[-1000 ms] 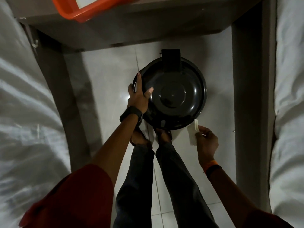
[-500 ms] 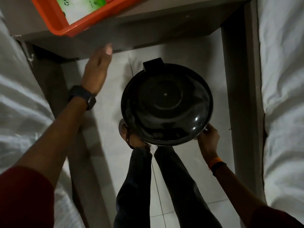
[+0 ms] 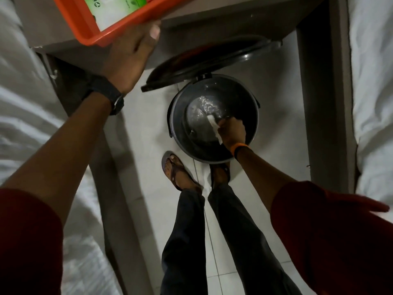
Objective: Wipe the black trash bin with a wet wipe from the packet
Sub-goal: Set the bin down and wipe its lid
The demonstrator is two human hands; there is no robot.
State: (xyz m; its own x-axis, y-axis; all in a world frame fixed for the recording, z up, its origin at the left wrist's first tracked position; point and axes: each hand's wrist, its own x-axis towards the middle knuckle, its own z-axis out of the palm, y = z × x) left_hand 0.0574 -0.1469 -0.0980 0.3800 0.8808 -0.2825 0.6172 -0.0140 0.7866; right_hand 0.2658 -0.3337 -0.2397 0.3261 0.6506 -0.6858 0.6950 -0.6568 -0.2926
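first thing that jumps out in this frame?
The black trash bin at centre, lid tipped up under the table, with the right hand inside it holding a white wet wipe. Next, the orange tray at top left, the left hand spread open just below its edge.

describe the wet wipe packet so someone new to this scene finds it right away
Start at the grey table standing over the open round black trash bin. On its near left corner sits an orange plastic tray, just above the raised left hand. The green-and-white wet wipe packet lies inside it, the only green thing here.
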